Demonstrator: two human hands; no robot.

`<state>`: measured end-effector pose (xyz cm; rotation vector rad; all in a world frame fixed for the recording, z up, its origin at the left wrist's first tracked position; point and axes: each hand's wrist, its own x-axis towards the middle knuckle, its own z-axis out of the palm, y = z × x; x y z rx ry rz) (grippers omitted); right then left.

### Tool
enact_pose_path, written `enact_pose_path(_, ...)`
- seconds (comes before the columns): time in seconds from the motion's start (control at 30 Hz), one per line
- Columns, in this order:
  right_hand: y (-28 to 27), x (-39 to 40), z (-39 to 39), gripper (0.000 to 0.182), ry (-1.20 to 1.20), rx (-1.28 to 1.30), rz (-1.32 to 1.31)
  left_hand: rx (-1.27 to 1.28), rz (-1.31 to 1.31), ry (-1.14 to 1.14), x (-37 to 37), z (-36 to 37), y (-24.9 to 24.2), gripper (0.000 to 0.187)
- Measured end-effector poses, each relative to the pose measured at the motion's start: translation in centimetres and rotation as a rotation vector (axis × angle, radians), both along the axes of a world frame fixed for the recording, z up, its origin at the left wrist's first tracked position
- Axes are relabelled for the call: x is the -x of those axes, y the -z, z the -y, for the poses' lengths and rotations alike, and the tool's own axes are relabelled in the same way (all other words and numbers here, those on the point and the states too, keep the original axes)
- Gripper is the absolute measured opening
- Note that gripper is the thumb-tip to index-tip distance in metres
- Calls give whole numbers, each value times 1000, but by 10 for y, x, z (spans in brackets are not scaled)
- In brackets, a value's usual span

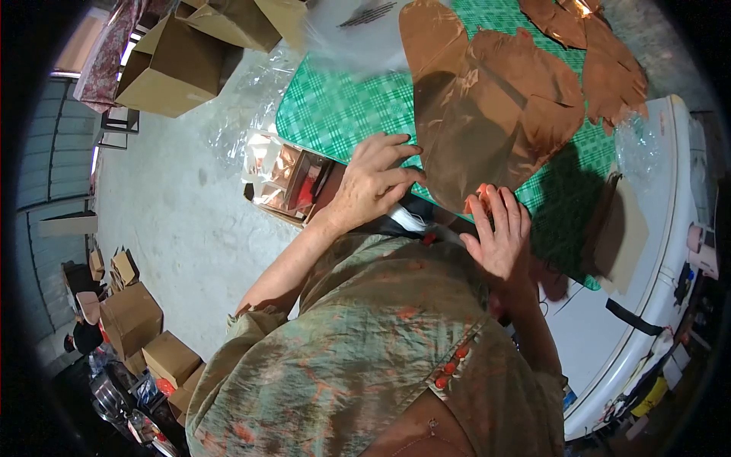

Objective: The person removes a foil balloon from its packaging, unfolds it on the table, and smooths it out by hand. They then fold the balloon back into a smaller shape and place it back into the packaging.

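Observation:
A large brown leaf-shaped sheet (464,129) with a glossy surface lies on a green checked cover (343,107), its narrow end towards me. My left hand (373,183) is at the sheet's left edge, fingers apart and slightly bent, fingertips right at the rim. Below its thumb hangs a bunch of white strands (409,219). My right hand (501,232) rests at the near edge of the cover, fingers stretched out and thumb apart. Under its fingertips shows a small orange-red piece (480,195), partly hidden, touching the sheet's near end.
More brown leaf-shaped pieces (609,68) lie at the far right. Clear plastic (358,34) covers the far left corner. An open box of packets (278,179) stands left of the table. Cardboard boxes (171,68) stand on the floor; a white surface (586,335) lies to the right.

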<state>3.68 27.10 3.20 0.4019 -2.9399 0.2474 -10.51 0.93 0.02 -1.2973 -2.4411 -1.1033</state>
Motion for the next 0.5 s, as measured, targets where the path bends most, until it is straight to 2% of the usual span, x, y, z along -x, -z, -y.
enact_pose_path(0.5,9,-2,2,84,56,-29,-47,60,-15,28,-1,2,-8,29)
